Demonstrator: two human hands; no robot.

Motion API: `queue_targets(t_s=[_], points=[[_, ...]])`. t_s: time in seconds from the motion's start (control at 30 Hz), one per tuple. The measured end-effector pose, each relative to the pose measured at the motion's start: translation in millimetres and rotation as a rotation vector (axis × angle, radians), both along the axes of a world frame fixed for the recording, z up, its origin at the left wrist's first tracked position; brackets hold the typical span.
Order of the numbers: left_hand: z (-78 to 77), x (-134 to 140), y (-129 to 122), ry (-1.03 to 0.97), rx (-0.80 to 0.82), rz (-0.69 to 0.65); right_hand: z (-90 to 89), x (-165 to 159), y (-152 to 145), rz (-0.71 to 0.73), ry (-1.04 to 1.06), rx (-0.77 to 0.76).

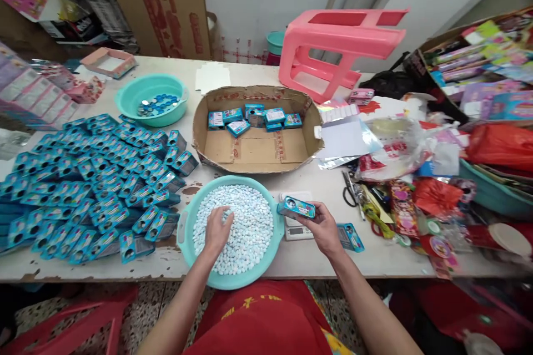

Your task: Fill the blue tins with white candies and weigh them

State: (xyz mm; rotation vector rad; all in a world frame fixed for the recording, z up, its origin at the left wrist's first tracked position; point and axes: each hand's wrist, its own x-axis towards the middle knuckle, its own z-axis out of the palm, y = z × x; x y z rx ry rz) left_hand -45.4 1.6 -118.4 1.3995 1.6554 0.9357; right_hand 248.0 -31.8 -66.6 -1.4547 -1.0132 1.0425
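Observation:
A turquoise basin (182,233) full of small pale blue and white candies (250,233) stands in front of me at the table's near edge. My left hand (217,231) is over the candies on the left side, its fingers bent and thumb apart; whether it touches any is hard to see. My right hand (323,228) grips a small blue candy box (297,208) with a round dark opening in its top, tilted beside the basin's right rim. Under that box sits a white kitchen scale (297,233), partly covered. Another blue box (350,237) lies right of my right hand.
Many blue boxes (104,177) stand packed on the left. A cardboard tray (254,155) behind the basin holds several boxes. At back left is a turquoise bowl (152,116) with blue and silver discs. A pink stool (341,39), scissors (350,191) and packaging are to the right.

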Motion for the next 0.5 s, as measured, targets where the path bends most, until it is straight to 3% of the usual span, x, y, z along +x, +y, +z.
queue_targets(t_s=[0.13,0.27,0.37,0.5], points=[[-13.1,2,-2,0.174,-0.017,-0.127,-34.1,39,5,-0.157,-0.108,0.017],[-15.1,9,-1,0.231,-0.049,-0.170,-55.8,52,8,-0.192,-0.132,0.003],[-14.4,12,-2,0.267,-0.014,-0.182,-53.1,54,-2,-0.203,-0.158,0.019],[-9.1,13,-5,0.282,0.003,-0.162,-32.7,64,-31,-0.293,-0.306,0.049]])
